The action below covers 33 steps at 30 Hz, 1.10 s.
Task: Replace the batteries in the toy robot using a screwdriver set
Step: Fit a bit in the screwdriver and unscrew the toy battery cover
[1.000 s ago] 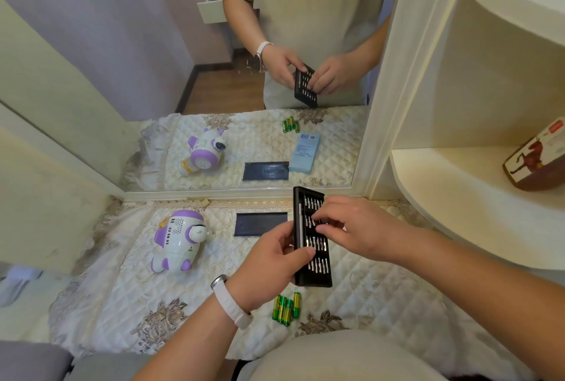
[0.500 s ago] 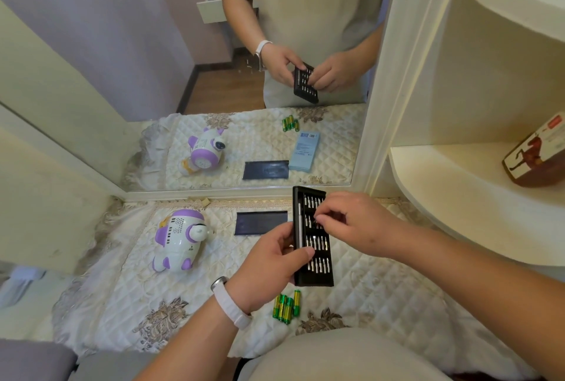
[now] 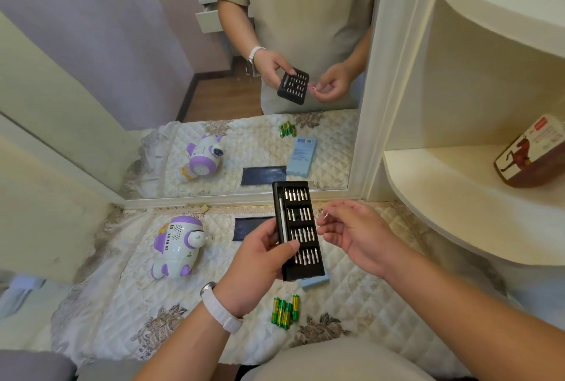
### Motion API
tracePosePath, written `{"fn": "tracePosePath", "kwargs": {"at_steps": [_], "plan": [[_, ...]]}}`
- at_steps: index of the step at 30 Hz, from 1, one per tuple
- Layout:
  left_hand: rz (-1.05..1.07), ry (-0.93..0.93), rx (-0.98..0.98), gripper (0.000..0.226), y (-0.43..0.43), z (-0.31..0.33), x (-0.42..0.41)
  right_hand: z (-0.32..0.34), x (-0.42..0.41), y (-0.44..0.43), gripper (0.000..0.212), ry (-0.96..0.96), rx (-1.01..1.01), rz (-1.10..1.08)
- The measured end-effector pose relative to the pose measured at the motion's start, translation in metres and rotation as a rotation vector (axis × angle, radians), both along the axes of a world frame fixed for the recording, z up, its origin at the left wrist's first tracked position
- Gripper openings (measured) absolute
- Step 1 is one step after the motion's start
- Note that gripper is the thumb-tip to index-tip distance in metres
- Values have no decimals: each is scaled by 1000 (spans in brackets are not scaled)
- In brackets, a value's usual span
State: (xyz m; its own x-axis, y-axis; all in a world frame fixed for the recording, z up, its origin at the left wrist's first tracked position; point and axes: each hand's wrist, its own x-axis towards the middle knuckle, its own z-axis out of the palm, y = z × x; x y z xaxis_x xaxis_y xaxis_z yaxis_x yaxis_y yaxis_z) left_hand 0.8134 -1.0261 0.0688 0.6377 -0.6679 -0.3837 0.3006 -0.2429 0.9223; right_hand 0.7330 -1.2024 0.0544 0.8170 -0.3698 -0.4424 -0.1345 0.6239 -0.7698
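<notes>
Though unreadable, labels: batteries [image 3: 284, 313], shelf box [image 3: 532, 157].

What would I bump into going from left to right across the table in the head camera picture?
toy robot → left hand → screwdriver set that it holds → small bit → right hand pinching that bit → red-brown box on the shelf

Black bit tray [image 3: 301, 270], purple-and-white toy robot [image 3: 179, 246], green-yellow batteries [image 3: 285, 311].
</notes>
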Motion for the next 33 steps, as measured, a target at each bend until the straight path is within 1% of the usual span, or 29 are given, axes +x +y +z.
{"fn": "tracePosePath", "kwargs": {"at_steps": [2, 5, 7, 9, 13, 16, 19, 22, 25, 29, 31, 33], "plan": [[-4, -8, -5, 31, 3, 1, 0, 0, 2, 5, 14, 11, 31, -6], [-3, -6, -21, 31, 8, 4, 1, 2, 6, 15, 19, 67, 16, 10], [-3, 0, -28, 32, 13, 5, 2, 4, 9, 24, 16, 105, -19, 48], [-7, 5, -37, 32, 17, 6, 6, 6, 12, 34, 12, 123, -76, 98], [-43, 24, -79, 34, 25, 13, 15, 11, 15, 51, 13, 109, -264, 190], [-65, 36, -105, 36, 31, 16, 25, 18, 19, 61, 12, 67, -359, 183], [-85, -25, -88, 45, 37, 17, 41, 26, 27, 73, 14, 54, -404, 172], [-92, -151, -58, 52, 44, 15, 66, 29, 40, 86, 13, 91, -407, 131], [-113, -257, -41, 46, 50, 14, 90, 32, 49, 95, 12, 126, -417, 98], [-228, -306, 0, 33, 56, 13, 116, 30, 62, 109, 11, 177, -471, 77], [-288, -325, 23, 30, 59, 12, 126, 28, 67, 116, 12, 183, -495, 63], [-363, -382, 51, 29, 64, 11, 136, 26, 71, 123, 13, 206, -520, 52]]}}
